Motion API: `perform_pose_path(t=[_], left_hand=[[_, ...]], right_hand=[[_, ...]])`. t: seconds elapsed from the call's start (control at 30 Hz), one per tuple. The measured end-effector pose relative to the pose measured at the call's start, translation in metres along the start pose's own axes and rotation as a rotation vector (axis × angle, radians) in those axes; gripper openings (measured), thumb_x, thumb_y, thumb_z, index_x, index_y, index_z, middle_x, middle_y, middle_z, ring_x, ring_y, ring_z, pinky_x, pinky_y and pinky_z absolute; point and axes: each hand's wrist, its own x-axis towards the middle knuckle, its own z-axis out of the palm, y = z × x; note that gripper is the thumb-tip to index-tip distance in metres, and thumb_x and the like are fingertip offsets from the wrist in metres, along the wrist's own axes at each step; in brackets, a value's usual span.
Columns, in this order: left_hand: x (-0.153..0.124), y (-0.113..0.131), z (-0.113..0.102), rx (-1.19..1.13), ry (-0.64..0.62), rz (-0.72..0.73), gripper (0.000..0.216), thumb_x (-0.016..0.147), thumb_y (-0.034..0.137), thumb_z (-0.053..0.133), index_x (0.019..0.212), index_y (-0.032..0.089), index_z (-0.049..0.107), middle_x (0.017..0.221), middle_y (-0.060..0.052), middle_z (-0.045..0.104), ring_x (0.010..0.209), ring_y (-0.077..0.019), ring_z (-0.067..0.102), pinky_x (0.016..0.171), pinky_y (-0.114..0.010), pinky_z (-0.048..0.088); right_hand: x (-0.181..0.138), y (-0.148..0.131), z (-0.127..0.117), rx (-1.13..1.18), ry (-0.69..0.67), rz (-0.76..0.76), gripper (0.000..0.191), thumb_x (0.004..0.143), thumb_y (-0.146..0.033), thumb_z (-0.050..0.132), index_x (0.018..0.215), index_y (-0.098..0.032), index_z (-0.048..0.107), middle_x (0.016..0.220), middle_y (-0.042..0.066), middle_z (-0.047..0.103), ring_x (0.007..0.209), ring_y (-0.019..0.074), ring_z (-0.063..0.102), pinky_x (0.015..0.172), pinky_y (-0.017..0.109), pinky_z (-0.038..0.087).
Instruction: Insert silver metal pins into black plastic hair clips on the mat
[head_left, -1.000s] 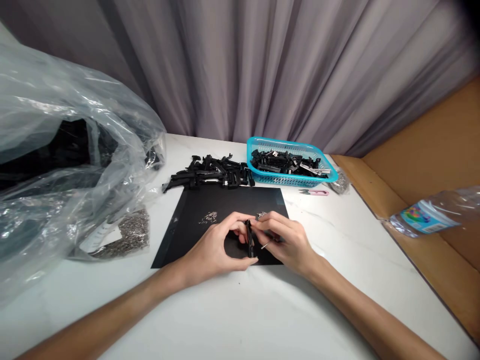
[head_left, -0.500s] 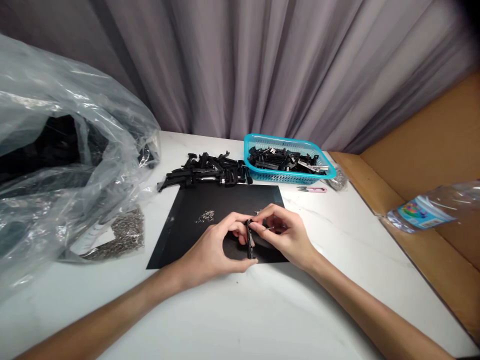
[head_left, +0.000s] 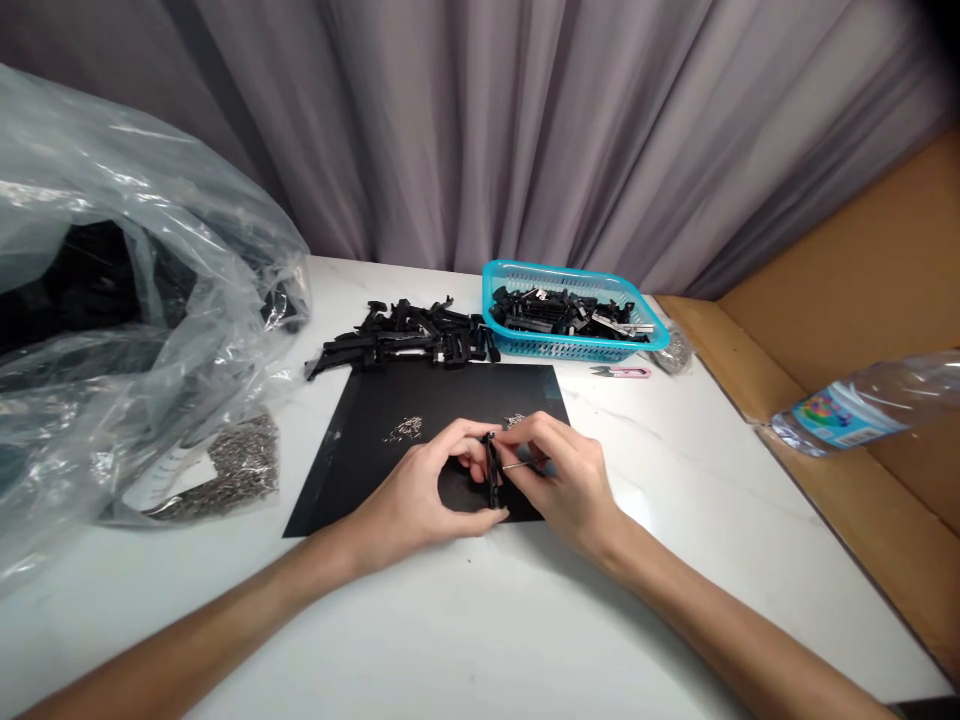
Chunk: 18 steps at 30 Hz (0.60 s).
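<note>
Between the thumb and fingers of my left hand (head_left: 420, 490) a slim black plastic part (head_left: 493, 475) is held on end, above the black sheet (head_left: 360, 430). My right hand (head_left: 566, 475) is closed around a thin metal rod-like tool (head_left: 516, 465), whose tip points left at the black part. The right fingertips touch or almost touch the part's upper end; I cannot tell whether a small piece is pinched there. On the sheet lie two small heaps of tiny metal pieces, a left heap (head_left: 407, 429) and a right heap (head_left: 516, 422) partly behind my right hand.
Behind the sheet lie a pile of black plastic parts (head_left: 409, 335) and a blue basket (head_left: 570, 349) full of similar parts. Pink thread snips (head_left: 622, 372) lie before the basket. Plastic bags (head_left: 225, 470) stand left; a clear bottle (head_left: 847, 415) and cardboard (head_left: 847, 270) are at right.
The right fingers have shifted slightly on the tool, and more of its metal shaft shows beside the black part. My left hand keeps its hold. The whole view has shifted a little.
</note>
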Motion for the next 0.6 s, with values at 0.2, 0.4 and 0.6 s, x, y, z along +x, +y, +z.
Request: perform_pose_path(t=[0.2,0.4,0.6], left_hand=[[0.001,-0.002,0.000,-0.008,0.008,-0.004,0.059,0.077,0.030,0.081,0.130,0.024,0.055,0.090,0.002,0.068,0.088,-0.0169,0.064,0.089,-0.033,0.054],[0.001,-0.002,-0.001,0.010,-0.002,-0.014,0.053,0.077,0.031,0.081,0.124,0.025,0.057,0.090,0.003,0.067,0.088,-0.0165,0.064,0.088,-0.031,0.053],[0.001,-0.003,-0.001,-0.005,-0.009,-0.028,0.059,0.077,0.033,0.082,0.129,0.024,0.054,0.093,0.002,0.069,0.092,-0.0171,0.066,0.091,-0.032,0.053]], right_hand=[[0.003,0.003,-0.009,0.146,-0.090,0.012,0.010,0.100,-0.019,0.060,0.097,-0.020,0.069,0.090,0.006,0.074,0.082,0.0174,0.070,0.069,0.029,0.056],[0.011,-0.001,-0.016,0.392,-0.180,0.419,0.020,0.097,-0.037,0.067,0.090,-0.019,0.073,0.080,0.002,0.070,0.057,0.0099,0.050,0.050,0.024,0.041],[0.013,0.002,-0.014,0.601,-0.156,0.521,0.025,0.095,-0.044,0.069,0.092,-0.019,0.069,0.084,0.003,0.072,0.071,0.0134,0.063,0.060,0.024,0.048]])
